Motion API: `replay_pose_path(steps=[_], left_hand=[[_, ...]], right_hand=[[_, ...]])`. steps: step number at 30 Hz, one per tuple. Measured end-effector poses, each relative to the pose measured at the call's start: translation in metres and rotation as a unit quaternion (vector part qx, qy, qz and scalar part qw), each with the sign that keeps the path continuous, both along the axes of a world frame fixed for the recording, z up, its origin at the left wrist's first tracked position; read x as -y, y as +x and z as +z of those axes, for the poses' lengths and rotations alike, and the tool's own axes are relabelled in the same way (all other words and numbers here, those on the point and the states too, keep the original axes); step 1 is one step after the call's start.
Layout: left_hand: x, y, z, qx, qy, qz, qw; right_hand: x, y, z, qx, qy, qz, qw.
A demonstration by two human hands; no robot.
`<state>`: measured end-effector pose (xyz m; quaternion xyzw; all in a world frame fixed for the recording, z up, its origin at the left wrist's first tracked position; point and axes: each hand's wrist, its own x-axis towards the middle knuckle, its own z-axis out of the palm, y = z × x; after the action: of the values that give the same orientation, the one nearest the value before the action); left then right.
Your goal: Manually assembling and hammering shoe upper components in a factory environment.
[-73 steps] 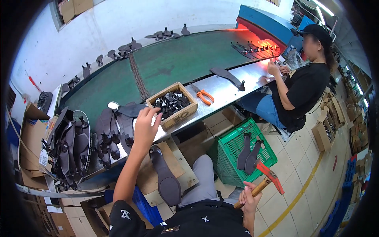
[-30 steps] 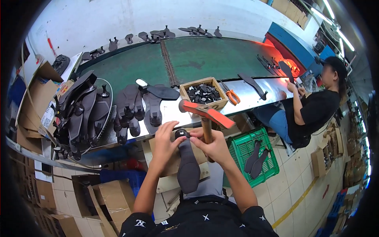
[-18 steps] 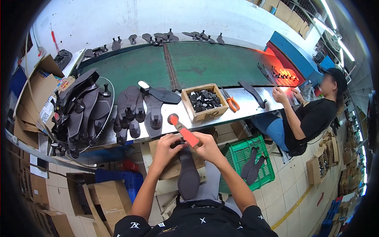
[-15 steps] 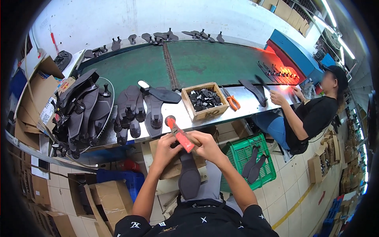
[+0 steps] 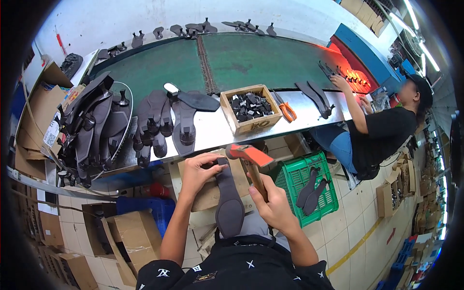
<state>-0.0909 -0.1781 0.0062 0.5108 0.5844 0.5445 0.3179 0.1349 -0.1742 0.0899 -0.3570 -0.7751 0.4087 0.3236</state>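
A dark grey shoe sole (image 5: 229, 208) lies lengthwise in front of me, its wide toe end toward my body and its narrow heel end away. My left hand (image 5: 200, 174) pinches the heel end; whether a small piece sits under the fingertips is hidden. My right hand (image 5: 274, 205) is wrapped round the wooden handle of a hammer (image 5: 252, 155) with a red head. That head hangs just right of the heel end, apart from it. Beneath the sole is a light brown work surface (image 5: 203, 199).
Ahead, a metal bench edge (image 5: 203, 137) carries a wooden box (image 5: 249, 126) of small black pieces, orange-handled pliers (image 5: 289, 112) and stacked heeled soles (image 5: 157, 113). A green conveyor belt (image 5: 261, 60) runs behind. Right are a green crate (image 5: 309, 193) and a seated co-worker (image 5: 386, 130).
My right hand has moved right and down, taking the hammer off the heel end. My left hand stays at the heel end. The co-worker's hand has reached toward the glowing heater.
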Motion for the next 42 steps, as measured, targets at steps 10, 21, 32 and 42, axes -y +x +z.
replay_pose_path(steps=[10,21,32,42], left_hand=[[0.011,-0.015,-0.013,-0.049,-0.004,0.006,0.999],[0.009,0.001,-0.015,0.010,0.050,-0.016,0.999],[0.025,-0.003,-0.006,-0.265,0.010,0.051,0.963],[0.021,0.005,-0.020,-0.331,-0.053,0.047,0.941]], right_hand=[[0.001,-0.009,-0.002,0.068,0.005,0.057,0.996],[0.003,0.011,-0.034,0.071,-0.041,0.028,0.996],[0.017,0.013,-0.027,-0.002,-0.039,-0.004,0.999],[0.023,0.020,0.054,-0.082,0.056,0.118,0.988]])
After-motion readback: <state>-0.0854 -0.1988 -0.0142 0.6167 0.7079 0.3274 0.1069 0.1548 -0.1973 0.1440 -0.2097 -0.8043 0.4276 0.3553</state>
